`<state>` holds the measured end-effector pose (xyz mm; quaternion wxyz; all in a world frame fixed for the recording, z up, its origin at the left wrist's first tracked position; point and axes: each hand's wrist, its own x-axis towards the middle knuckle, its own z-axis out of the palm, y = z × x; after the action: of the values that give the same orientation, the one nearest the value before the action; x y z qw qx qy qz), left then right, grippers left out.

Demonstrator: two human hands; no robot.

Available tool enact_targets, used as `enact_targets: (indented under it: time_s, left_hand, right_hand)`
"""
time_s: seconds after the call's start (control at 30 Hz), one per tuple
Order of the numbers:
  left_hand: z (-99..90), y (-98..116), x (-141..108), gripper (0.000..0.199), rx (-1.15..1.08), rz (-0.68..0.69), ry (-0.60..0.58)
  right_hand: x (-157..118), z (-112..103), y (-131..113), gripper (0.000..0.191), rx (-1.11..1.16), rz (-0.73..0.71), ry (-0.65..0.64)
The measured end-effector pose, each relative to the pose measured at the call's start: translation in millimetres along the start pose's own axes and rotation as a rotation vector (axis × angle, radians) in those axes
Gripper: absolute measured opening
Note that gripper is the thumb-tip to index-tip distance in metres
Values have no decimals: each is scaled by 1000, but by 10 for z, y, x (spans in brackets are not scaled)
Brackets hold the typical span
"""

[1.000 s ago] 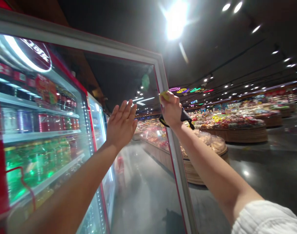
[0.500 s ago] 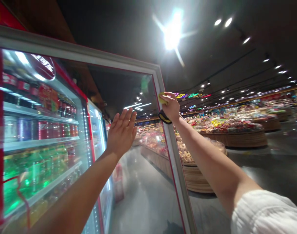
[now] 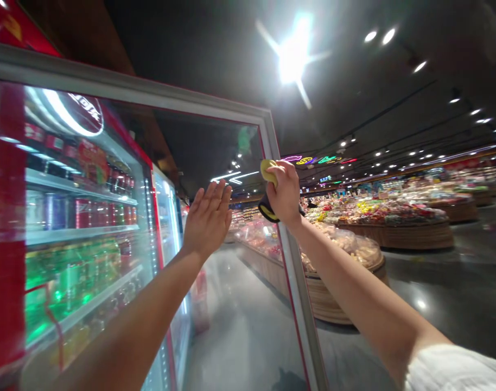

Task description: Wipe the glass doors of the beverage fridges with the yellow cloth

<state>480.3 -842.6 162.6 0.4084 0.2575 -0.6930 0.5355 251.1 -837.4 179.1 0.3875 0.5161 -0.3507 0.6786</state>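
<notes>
The glass door of a red drinks fridge stands swung out in front of me, framed in grey. My left hand is open, palm toward the pane with its fingers stretched upward; whether it touches the glass I cannot tell. At the door's outer upright, my right hand is closed around a yellow and black cloth. Part of the cloth bulges out above the thumb, and a dark fold hangs below the hand, over the frame's inner edge.
Fridge shelves at the left hold bottles and cans. A second lit cooler stands beyond. Round wooden display stands piled with packaged goods fill the right side. Grey shop floor shows through the glass.
My right hand has moved slightly down and inward with the cloth, which now sits more over the glass side of the frame. My left hand keeps its pose; the view has shifted a little left.
</notes>
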Motion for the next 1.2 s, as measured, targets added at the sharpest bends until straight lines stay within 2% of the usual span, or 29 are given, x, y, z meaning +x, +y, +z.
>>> enact_targets:
  time_s: [0.07, 0.1, 0.17, 0.23, 0.3, 0.33, 0.4, 0.57, 0.63, 0.77, 0.8, 0.87, 0.93, 1.0, 1.1, 1.2]
  left_hand:
    - [-8, -3, -4, 59, 3, 5, 1]
    - [-16, -1, -3, 59, 3, 8, 1]
    - [-36, 8, 0, 59, 2, 11, -1]
    - [-55, 17, 2, 59, 1, 12, 0]
    - [-67, 20, 0, 59, -5, 14, 1]
    - [-69, 20, -3, 59, -8, 16, 1]
    - [-67, 15, -9, 59, -7, 19, 0]
    - [-75, -1, 3, 60, -1, 26, -12]
    - [-121, -22, 8, 60, -11, 40, -49]
    - [-317, -128, -54, 55, 16, 52, -166]
    - [-376, -167, -89, 55, 30, 33, -175]
    - [-482, -247, -169, 55, 53, -34, -157]
    - [-551, -312, -244, 58, 55, -101, -133]
    - [-577, -349, -299, 60, 43, -129, -128]
    - [-572, -362, -352, 62, 21, -122, -129]
    - [-587, -388, -430, 62, -11, -115, -130]
  right_hand:
    - [141, 151, -146, 38, -43, 36, -55]
    - [106, 203, -210, 40, -74, 36, -102]
    - [-157, 231, -303, 49, -128, -3, -191]
    - [-551, 169, -335, 57, -148, -71, -233]
    - [-864, 80, -310, 58, -146, -116, -253]
    - [-936, 52, -288, 56, -143, -130, -255]
    - [-879, 60, -263, 54, -138, -99, -236]
    - [-339, 279, -419, 52, -129, 91, -159]
    - [-366, 290, -459, 53, -103, 49, -169]
    - [-684, 158, -300, 51, -3, -225, -249]
    - [-711, 138, -246, 51, 8, -237, -248]
    - [-642, 158, -197, 53, 5, -158, -214]
    - [-472, 248, -271, 52, -18, -28, -165]
    - [-329, 354, -443, 50, -40, 37, -146]
    - [-355, 400, -688, 47, -38, -31, -187]
    - [-549, 281, -703, 48, 7, -211, -269]
